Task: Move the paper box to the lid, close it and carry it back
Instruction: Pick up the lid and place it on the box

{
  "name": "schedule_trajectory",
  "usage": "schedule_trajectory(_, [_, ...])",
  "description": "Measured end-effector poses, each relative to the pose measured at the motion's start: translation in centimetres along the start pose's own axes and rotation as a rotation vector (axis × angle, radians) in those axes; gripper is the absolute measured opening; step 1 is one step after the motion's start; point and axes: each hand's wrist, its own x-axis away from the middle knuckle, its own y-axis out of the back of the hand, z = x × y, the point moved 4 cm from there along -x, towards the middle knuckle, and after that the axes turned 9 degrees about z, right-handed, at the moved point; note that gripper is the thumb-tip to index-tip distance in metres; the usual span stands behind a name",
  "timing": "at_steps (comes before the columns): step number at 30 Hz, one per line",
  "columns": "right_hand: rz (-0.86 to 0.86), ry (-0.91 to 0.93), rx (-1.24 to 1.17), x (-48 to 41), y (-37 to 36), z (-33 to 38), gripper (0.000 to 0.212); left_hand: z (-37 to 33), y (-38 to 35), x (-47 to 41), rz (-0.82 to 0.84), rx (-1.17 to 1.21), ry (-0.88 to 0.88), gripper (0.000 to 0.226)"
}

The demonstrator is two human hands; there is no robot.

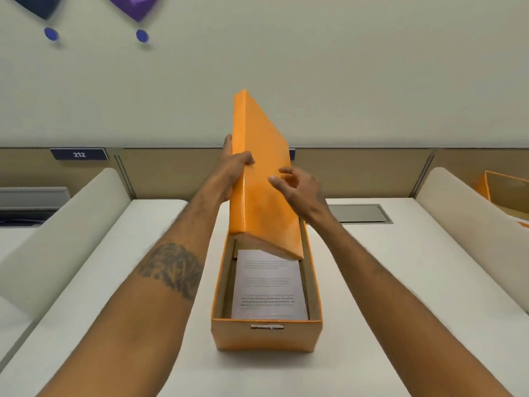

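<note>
An orange paper box (266, 336) stands open on the white bench (386, 296), printed sheets (269, 285) inside. Its orange lid (262, 179) tilts steeply above the far end, at 12 o'clock. The left hand (233, 164) grips its left edge; the right hand (297, 187), fingers loosely spread, hovers at its face.

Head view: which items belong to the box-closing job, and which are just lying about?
In the job:
- orange lid, tilted over the box, gripped by left hand
- right hand, fingers spread at the lid's face
- open orange box
- printed paper inside it

Lying about:
- second orange box, far right
- sign 212
- grey desk hatch
</note>
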Motion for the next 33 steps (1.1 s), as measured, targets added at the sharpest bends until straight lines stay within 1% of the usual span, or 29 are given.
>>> schedule_trajectory(2, [-0.087,-0.13,0.067,-0.3,1.0,-2.0,0.066,1.4,2.3,0.6,0.044,0.114,-0.01,0.06])
schedule_trajectory(4, [-0.094,-0.306,0.086,0.2,1.4,-4.7,0.075,3.3,3.9,1.2,0.111,0.267,0.022,0.052])
schedule_trajectory(6, [-0.038,-0.445,-0.074,1.3,1.1,-7.4,0.084,5.2,5.1,1.7,0.155,0.362,0.061,0.045])
schedule_trajectory(8, [0.005,-0.487,-0.309,2.1,0.4,-9.4,0.087,7.1,5.8,1.9,0.156,0.418,0.11,0.042])
schedule_trajectory(9, [0.014,-0.479,-0.397,2.5,0.2,-9.9,0.082,7.7,5.8,1.9,0.142,0.419,0.125,0.043])
schedule_trajectory(10, [0.009,-0.467,-0.454,2.7,0.0,-10.1,0.072,8.3,5.7,2.0,0.133,0.416,0.138,0.043])
schedule_trajectory(11, [-0.004,-0.465,-0.471,2.9,-0.2,-10.3,0.062,9.1,5.5,2.0,0.125,0.412,0.152,0.044])
schedule_trajectory(12, [-0.021,-0.467,-0.477,3.0,-0.4,-10.7,0.057,9.8,5.3,2.1,0.112,0.393,0.161,0.044])
schedule_trajectory(14, [-0.036,-0.475,-0.487,3.4,-0.8,-11.5,0.054,11.3,5.2,2.1,0.053,0.3,0.179,0.043])
schedule_trajectory(17, [-0.048,-0.491,-0.468,4.3,-1.4,-12.8,0.055,13.1,5.0,2.7,-0.024,0.052,0.2,0.034])
schedule_trajectory(20, [-0.036,-0.493,-0.414,5.4,-2.4,-13.9,0.052,15.7,4.3,3.4,-0.023,-0.057,0.248,0.038])
schedule_trajectory(23, [0.008,-0.514,-0.365,6.5,-3.3,-15.1,0.045,18.3,3.8,4.1,-0.014,-0.119,0.322,0.05])
schedule_trajectory(27, [0.038,-0.551,-0.38,7.2,-4.2,-16.4,0.041,19.9,3.2,4.9,-0.004,-0.146,0.362,0.049])
schedule_trajectory(33, [0.054,-0.583,-0.381,8.0,-5.0,-17.7,0.045,21.0,3.1,5.4,-0.002,-0.152,0.373,0.048])
